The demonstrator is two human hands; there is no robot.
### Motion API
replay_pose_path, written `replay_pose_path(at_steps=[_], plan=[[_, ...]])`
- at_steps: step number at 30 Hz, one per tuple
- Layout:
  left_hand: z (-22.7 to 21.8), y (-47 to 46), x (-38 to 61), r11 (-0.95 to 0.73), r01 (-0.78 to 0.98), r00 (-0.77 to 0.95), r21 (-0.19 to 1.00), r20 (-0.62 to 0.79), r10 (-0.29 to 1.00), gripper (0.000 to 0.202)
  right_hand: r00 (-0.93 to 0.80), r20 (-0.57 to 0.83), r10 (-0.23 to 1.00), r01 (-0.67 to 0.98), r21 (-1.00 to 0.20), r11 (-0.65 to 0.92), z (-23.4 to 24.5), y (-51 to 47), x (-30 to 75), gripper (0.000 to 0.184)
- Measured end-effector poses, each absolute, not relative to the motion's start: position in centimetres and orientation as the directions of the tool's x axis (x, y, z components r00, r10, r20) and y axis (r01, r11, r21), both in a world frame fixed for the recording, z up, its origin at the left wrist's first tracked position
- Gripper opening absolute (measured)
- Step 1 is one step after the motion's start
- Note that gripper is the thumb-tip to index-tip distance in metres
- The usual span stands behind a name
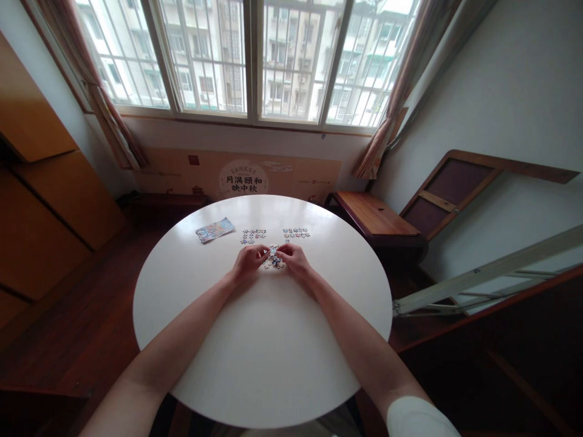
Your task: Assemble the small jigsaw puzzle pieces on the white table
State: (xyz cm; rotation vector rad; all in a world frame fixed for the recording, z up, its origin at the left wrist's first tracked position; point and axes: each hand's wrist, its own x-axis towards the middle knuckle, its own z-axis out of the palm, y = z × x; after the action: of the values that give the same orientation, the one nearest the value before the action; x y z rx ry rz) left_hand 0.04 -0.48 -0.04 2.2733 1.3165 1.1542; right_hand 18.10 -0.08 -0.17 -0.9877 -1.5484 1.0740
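Note:
Both my hands rest on a round white table [255, 340], close together near its middle. My left hand [248, 262] and my right hand [294, 260] have their fingers curled and pinched around a small cluster of jigsaw pieces [274, 261] lying between them. Just beyond the hands lie two small groups of loose puzzle pieces, the left group [253, 235] and the right group [296, 233]. A small printed picture card [215, 229] lies further left on the table.
A wooden bench [373, 218] and a leaning wooden frame [455, 188] stand to the right of the table. Wooden cabinets [50, 200] line the left wall. A printed cardboard panel [246, 176] leans under the barred window.

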Motion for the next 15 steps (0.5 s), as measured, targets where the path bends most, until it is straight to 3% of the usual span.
replay_pose_path(at_steps=[15], plan=[[0.07, -0.60, 0.04, -0.550, 0.605, 0.274, 0.576, 0.498, 0.823, 0.020, -0.202, 0.251, 0.947, 0.081, -0.959, 0.271, 0.13, -0.25, 18.05, 0.027]])
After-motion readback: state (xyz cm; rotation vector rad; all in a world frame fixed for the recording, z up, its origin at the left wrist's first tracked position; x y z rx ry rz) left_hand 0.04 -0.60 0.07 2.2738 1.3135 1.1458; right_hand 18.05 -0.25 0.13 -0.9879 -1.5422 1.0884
